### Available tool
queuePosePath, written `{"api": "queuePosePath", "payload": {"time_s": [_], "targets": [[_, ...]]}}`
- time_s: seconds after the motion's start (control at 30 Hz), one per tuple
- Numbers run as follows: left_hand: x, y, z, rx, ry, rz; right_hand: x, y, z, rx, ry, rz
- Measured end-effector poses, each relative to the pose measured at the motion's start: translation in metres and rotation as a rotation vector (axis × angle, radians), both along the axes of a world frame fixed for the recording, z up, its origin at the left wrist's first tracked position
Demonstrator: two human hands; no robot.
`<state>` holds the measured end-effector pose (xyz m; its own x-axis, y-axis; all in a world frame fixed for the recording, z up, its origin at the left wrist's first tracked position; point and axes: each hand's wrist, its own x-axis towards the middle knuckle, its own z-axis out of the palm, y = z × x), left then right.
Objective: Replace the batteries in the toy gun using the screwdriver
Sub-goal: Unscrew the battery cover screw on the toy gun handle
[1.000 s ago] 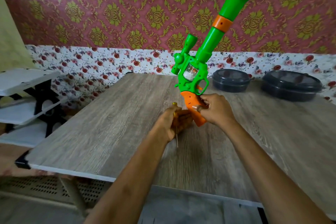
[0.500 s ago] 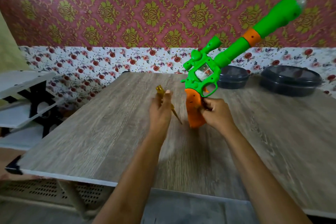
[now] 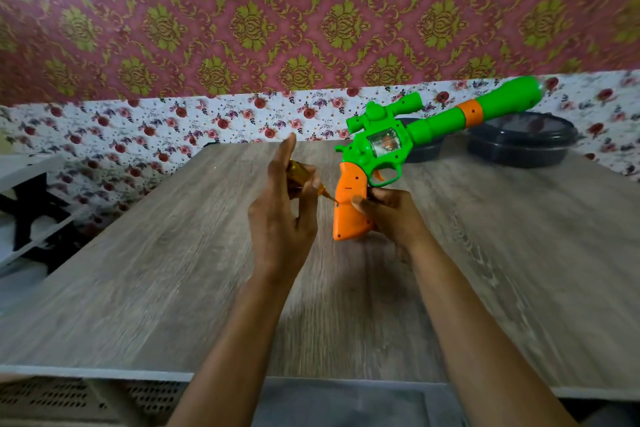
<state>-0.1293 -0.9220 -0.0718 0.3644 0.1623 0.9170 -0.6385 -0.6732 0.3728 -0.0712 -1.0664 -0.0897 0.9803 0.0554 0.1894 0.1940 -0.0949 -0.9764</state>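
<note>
Toy gun [image 3: 388,146] over table [image 3: 166,288]: right grip [image 3: 393,218] clasps its handle [image 3: 348,218]; left grip [image 3: 282,218] pinches screwdriver [image 3: 304,178], tip at handle's edge

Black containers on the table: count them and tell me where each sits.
2. One black container sits at the far edge of the table, partly hidden behind the toy gun; the other sits to its right, in full view. No others show.

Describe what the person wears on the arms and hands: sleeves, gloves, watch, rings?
The left forearm and right forearm are bare down to the picture's bottom edge; no sleeve shows. The left hand and right hand wear no gloves. Neither wrist carries a watch or bracelet. I can make out no ring, though some fingers are hidden or blurred.
</note>
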Motion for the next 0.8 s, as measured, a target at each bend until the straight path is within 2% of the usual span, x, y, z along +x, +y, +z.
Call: {"api": "queuePosePath", "payload": {"time_s": [0.4,0.8], "targets": [[0.0042,0.0011,-0.0015,0.052,0.005,-0.005,0.005,0.0022,0.0009,-0.004,0.01,0.025],[0.0048,0.0016,-0.0011,0.065,-0.001,-0.008,0.002,0.0011,0.0041,0.081,0.046,0.063]]}}
